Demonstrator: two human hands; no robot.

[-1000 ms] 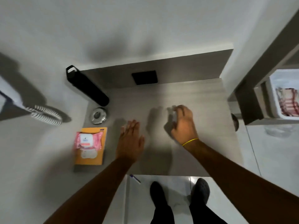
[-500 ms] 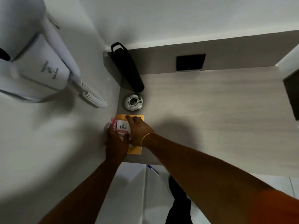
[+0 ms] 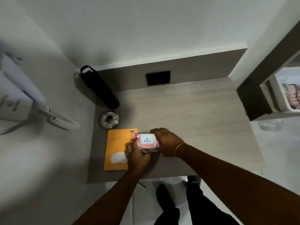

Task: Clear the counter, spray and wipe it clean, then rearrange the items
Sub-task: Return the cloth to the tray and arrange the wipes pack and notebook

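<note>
Both hands clamped on pink Kara wipes pack [image 3: 148, 142]: left hand [image 3: 138, 157] at its near-left end, right hand [image 3: 167, 141] on right side. Pack sits by orange envelope [image 3: 117, 143] near worktop [image 3: 203, 120] front-left corner. Black bottle [image 3: 99, 88] & metal ashtray [image 3: 109, 119] along left edge.

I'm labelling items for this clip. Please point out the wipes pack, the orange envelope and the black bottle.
wipes pack [image 3: 147, 140], head view, on its white lid
orange envelope [image 3: 117, 143], head view, bare upper middle
black bottle [image 3: 101, 89], head view, mid body
</note>
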